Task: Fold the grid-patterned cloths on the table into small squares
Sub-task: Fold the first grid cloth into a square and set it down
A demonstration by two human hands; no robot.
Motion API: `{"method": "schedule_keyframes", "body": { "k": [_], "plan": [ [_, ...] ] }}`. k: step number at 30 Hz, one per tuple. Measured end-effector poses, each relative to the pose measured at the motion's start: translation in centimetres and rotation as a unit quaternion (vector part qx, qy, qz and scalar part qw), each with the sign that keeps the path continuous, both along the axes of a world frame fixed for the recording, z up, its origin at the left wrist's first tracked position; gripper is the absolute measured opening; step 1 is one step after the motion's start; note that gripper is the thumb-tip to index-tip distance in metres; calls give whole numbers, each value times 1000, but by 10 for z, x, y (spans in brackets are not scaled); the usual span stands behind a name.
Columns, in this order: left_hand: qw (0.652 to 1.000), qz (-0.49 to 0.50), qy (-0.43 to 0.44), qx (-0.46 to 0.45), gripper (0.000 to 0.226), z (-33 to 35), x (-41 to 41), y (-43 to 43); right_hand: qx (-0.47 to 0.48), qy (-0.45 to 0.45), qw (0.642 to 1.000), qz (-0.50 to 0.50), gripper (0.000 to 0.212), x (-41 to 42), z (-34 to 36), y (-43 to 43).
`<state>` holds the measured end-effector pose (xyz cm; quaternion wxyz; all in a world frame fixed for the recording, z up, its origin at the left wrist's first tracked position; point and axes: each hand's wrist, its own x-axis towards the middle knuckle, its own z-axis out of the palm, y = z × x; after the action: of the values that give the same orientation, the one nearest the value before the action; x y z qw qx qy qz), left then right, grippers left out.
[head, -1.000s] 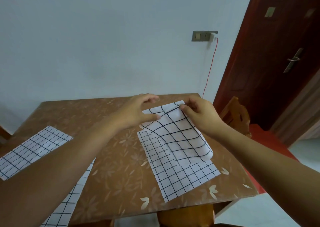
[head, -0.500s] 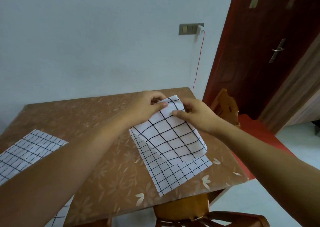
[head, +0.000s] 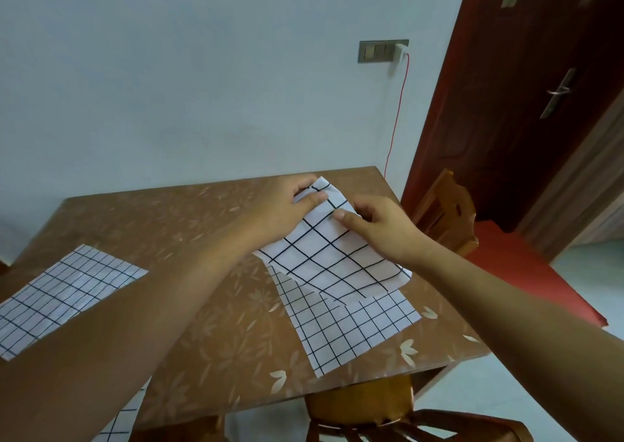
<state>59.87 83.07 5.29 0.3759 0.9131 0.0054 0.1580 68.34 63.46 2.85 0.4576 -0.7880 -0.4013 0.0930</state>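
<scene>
On glossy floral table [head: 202, 239]: left hand [head: 280, 211], right hand [head: 381, 228] fingers [head: 314, 199] pinch soft wide-grid cloth [head: 331, 259] over fine-grid cloth [head: 351, 333].

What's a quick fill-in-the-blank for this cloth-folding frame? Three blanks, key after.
1. The left hand and right hand pinch the far edge of the held cloth, whose grid squares are ____ than those of the lower cloth.
2. A third cloth lies flat at the ____ side of the table.
3. The cable hanging from the wall socket is ____.

Missing words: larger; left; red.
</scene>
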Motion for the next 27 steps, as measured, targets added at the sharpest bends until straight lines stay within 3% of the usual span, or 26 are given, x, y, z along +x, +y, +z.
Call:
{"method": "schedule_keyframes", "body": {
  "k": [5, 10, 16, 20, 27],
  "plan": [
    [999, 41, -20, 5, 22, -5, 1, 10, 22, 42, 998, -34, 36, 4, -5, 0],
    [999, 25, -17, -18, 19, -6, 0, 9, 17, -5, 999, -37, 41, 1, 2, 7],
    [997, 58, -37, -43, 18, -6, -1, 17, 5, 20, 998, -58, 43, 14, -14, -4],
    [990, 87, -62, -91, 23, -1, -3, 26, -27, 23, 997, -73, 27, 24, -21, -19],
    [991, 69, -58, -95, 20, -4, -4, 30, -128, -4, 988, -81, 16, 40, -25, -37]
  ]
}}
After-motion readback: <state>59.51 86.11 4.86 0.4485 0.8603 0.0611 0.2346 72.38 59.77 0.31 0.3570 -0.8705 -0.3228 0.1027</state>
